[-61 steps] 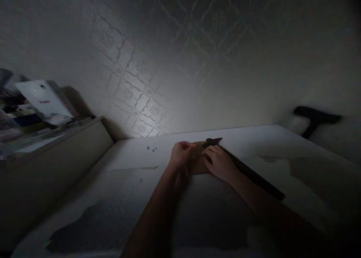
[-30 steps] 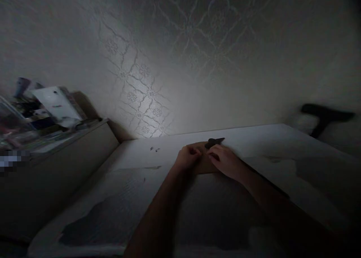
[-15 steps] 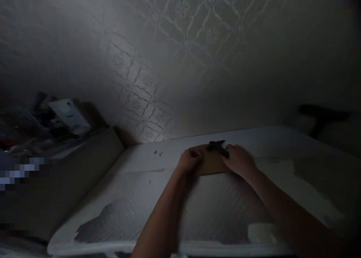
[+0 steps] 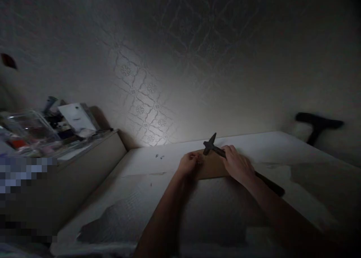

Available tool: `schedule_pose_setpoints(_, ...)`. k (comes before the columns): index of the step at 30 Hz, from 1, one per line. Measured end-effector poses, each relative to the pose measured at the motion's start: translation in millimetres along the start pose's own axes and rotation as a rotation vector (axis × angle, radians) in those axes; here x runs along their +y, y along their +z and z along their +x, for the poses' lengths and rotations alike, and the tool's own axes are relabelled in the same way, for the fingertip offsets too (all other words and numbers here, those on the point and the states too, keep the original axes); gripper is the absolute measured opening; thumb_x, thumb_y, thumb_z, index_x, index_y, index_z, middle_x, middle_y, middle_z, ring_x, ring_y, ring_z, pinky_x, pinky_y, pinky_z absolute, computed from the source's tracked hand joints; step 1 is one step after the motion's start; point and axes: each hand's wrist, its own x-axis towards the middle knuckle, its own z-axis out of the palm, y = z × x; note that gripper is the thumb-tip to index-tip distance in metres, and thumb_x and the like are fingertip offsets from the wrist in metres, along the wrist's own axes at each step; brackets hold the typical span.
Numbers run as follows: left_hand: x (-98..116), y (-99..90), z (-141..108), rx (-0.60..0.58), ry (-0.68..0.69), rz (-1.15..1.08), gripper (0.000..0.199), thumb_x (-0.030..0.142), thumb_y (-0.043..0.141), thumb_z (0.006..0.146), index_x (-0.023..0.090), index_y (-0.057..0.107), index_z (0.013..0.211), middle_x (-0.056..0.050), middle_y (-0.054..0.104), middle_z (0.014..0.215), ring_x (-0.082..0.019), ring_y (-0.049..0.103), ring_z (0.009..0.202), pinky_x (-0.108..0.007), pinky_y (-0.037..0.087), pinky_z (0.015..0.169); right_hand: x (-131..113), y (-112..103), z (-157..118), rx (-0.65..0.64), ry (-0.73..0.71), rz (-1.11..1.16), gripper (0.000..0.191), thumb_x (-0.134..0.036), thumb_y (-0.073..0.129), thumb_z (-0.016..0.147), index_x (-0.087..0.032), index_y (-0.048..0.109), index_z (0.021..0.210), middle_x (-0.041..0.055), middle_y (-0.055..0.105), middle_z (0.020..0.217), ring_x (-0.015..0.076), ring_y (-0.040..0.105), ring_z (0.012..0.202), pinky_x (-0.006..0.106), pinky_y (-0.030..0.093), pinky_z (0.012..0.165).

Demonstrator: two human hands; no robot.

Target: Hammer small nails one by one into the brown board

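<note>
My right hand is wrapped round the handle of a hammer. The dark head, with one pointed end, hangs over a brown board, and the handle sticks out behind my wrist. My left hand rests at the board's left side with thumb and fingers pinched together. Anything between those fingertips is too small and dark to make out. The board lies on a white table.
Some small dark bits lie on the table to the left. Beyond them a cabinet carries a clear plastic case and a white box. A patterned wall rises behind. A black T-shaped object stands at right.
The hammer head has swung from lying low across the board to a raised, more upright angle, and its handle now shows behind my right wrist. My left hand stays at the board's left side.
</note>
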Motion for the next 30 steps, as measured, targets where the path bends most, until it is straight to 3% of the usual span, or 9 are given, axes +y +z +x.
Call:
schedule_pose_setpoints(6, 2.8, -3.9, -0.9, 0.058, -0.020, 0.111, 0.026, 0.014, 0.048, 0.077, 0.011, 0.066, 0.096, -0.011, 0.069, 0.096, -0.020, 0.062, 0.090, -0.026, 0.046, 0.079, -2.8, 1.9, -2.9, -0.034, -0.189, 0.156, 0.027, -0.022, 0.040, 0.087, -0.023, 0.044, 0.114, 0.0045, 0.063, 0.104, 0.0192, 0.061, 0.088, 0.028, 0.038, 0.067)
schedule_pose_setpoints(10, 0.7, -4.2, -0.2, 0.053, -0.017, 0.102, 0.030, 0.011, 0.046, 0.076, 0.012, 0.066, 0.098, -0.010, 0.069, 0.095, -0.019, 0.063, 0.090, -0.024, 0.046, 0.077, -0.9, -0.2, -2.2, 0.020, -0.184, 0.187, 0.024, -0.025, 0.042, 0.087, -0.024, 0.047, 0.111, 0.0039, 0.063, 0.106, 0.0187, 0.061, 0.087, 0.027, 0.038, 0.065)
schedule_pose_setpoints(16, -0.7, -5.0, 1.9, 0.023, 0.006, 0.065, 0.025, 0.009, 0.047, 0.072, 0.013, 0.067, 0.085, -0.006, 0.069, 0.084, -0.017, 0.062, 0.081, -0.023, 0.046, 0.072, 2.6, -1.9, -1.1, 0.029, -0.224, 0.211, 0.026, -0.024, 0.043, 0.086, -0.026, 0.048, 0.111, 0.0027, 0.064, 0.106, 0.0190, 0.061, 0.091, 0.027, 0.039, 0.069)
schedule_pose_setpoints(21, -1.4, -5.7, 2.4, -0.073, -0.017, -0.077, 0.023, 0.013, 0.057, 0.067, 0.012, 0.067, 0.088, -0.004, 0.068, 0.080, -0.015, 0.062, 0.075, -0.022, 0.047, 0.068, 6.2, -1.4, 0.9, 0.053, -0.178, 0.183, 0.027, -0.025, 0.045, 0.084, -0.026, 0.048, 0.111, 0.0027, 0.064, 0.103, 0.0187, 0.061, 0.085, 0.027, 0.038, 0.065)
schedule_pose_setpoints(30, -6.5, -4.8, 1.6, -0.071, -0.042, -0.098, 0.028, 0.016, 0.066, 0.066, 0.011, 0.062, 0.093, -0.007, 0.067, 0.083, -0.014, 0.062, 0.075, -0.022, 0.047, 0.067, 10.8, -5.3, 2.5, 0.032, -0.197, 0.229, 0.027, -0.024, 0.046, 0.084, -0.027, 0.049, 0.111, 0.0013, 0.065, 0.102, 0.0184, 0.061, 0.088, 0.027, 0.039, 0.068)
